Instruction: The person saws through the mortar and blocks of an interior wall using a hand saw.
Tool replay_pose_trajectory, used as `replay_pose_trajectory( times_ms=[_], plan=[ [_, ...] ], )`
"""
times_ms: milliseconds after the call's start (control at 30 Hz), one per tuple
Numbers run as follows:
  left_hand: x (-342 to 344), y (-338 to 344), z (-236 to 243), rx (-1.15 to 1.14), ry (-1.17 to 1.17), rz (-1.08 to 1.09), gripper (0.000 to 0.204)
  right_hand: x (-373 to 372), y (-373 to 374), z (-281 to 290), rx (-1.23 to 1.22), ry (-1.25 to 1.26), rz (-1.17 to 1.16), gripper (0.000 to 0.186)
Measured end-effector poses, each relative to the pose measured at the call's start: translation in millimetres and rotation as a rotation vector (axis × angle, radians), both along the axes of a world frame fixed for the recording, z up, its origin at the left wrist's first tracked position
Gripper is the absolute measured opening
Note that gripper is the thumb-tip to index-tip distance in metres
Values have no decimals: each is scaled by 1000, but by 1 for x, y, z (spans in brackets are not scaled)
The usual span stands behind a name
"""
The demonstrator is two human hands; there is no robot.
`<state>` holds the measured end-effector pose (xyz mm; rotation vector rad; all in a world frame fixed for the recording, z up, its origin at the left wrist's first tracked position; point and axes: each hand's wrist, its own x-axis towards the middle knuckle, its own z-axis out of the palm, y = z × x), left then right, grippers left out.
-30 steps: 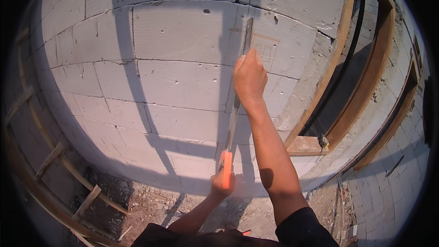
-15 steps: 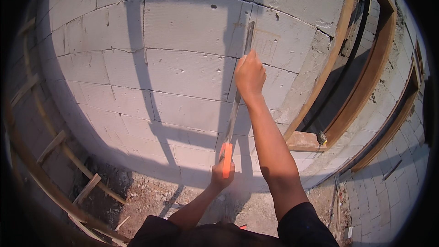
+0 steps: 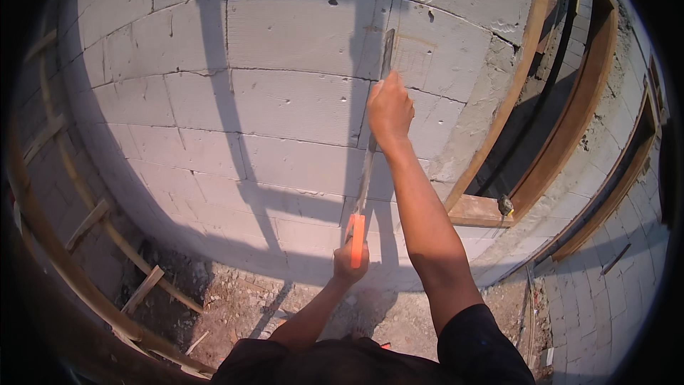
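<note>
A handsaw with an orange handle point(image 3: 358, 241) and a long, narrow grey blade point(image 3: 367, 182) stands nearly upright against a pale block wall point(image 3: 292, 107). My left hand point(image 3: 348, 260) is closed round the handle, low on the wall. Higher up, the fingers of my right hand point(image 3: 390, 110) are closed on the blade near its far end. The blade's tip shows above that hand, beside a thin vertical line on the wall. Whether the teeth have cut into the blocks I cannot tell.
On the right, a wooden frame point(image 3: 595, 100) borders an opening, with a small yellow-and-dark object point(image 3: 505, 205) on its lower corner. A wooden ladder-like structure point(image 3: 89, 221) leans at the left. Rubble point(image 3: 242, 299) covers the ground below.
The whole view has shifted slightly, so the wall sits a little higher in it. Both hands keep their hold on the saw, with little visible movement along the wall.
</note>
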<state>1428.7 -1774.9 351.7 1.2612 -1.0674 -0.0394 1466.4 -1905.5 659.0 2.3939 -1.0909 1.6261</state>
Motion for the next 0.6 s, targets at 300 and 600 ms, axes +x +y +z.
replay_pose_trajectory(
  times_ms=[300,600],
  plan=[
    [10,-1,76,-200,-166,51,35,-5,24,94,-156,-77,135,20],
    [44,-36,237,-413,-171,50,6,18,-9,254,-284,-145,111,32]
  ],
)
